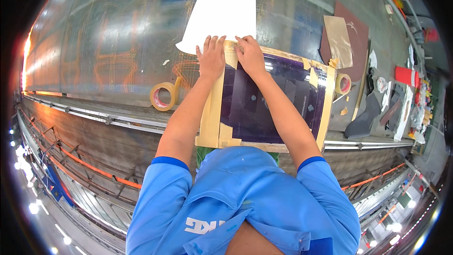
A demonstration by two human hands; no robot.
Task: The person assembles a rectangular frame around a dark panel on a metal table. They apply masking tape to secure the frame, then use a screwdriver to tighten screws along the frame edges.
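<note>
In front of my body lies a framed printing screen (278,108), its dark purple mesh bordered by a frame edged with yellowish masking tape. My left hand (212,56) rests at its far left corner, fingers slightly apart and bent toward the edge. Close beside it, my right hand (250,56) touches the taped far rim with its fingertips; its fingers are spread. The undersides of both hands are hidden. Just beyond my fingertips is a white cut sheet (226,9), flat on the table. A strip of masking tape (230,56) shows between the hands.
A tape roll (163,97) stands left of the screen, another tape roll (343,84) to its right. Further right lie brown sheets (347,38), a dark grey cut piece (365,115) and a red box (406,76). A metal rail (108,119) follows the table's near edge.
</note>
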